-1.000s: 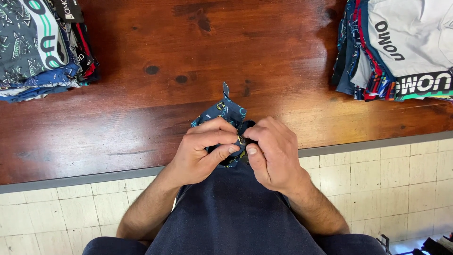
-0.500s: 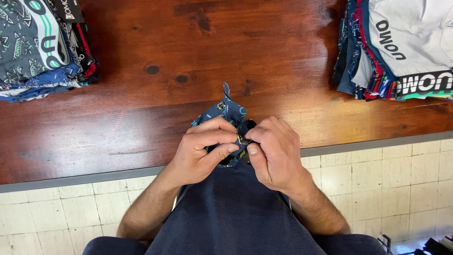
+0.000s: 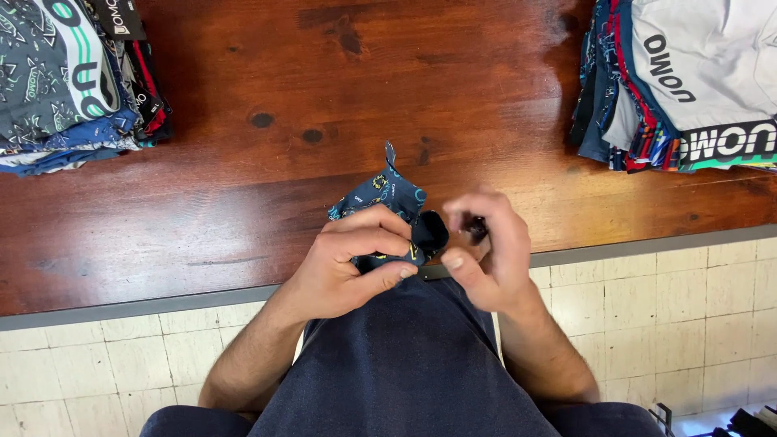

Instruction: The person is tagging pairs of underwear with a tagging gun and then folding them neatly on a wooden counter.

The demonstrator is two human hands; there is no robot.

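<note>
Hands, two, both yours, close together at the near edge of the worktop (image 3: 243, 218).

Left hand (image 3: 348, 263): closed, thumb and fingers clamped around one rolled garment (image 3: 384, 198), dark blue with a small multicoloured print. The roll sits inside your fist; its far end and a pointed scrap of fabric stick out beyond your knuckles, resting on the wood. A dark rounded end of the roll shows between your two hands, just beside your left thumb.

Right hand (image 3: 490, 251): fingers curled and blurred, just beside that dark end. You cannot tell whether it pinches the fabric or only touches it.

Stacks of folded garments, two. One stack (image 3: 69, 81) lies far beyond and to the left of your left hand, greys and blues with a pale green-lettered waistband on top. The other stack (image 3: 688, 81) lies far beyond and to the right of your right hand, a white piece on top, striped and dark edges below. Both are well apart from your hands.

Containers: the stacks lie straight on the wood.

Below your hands: your dark blue apron (image 3: 396, 364) and a pale tiled floor (image 3: 89, 372).
</note>
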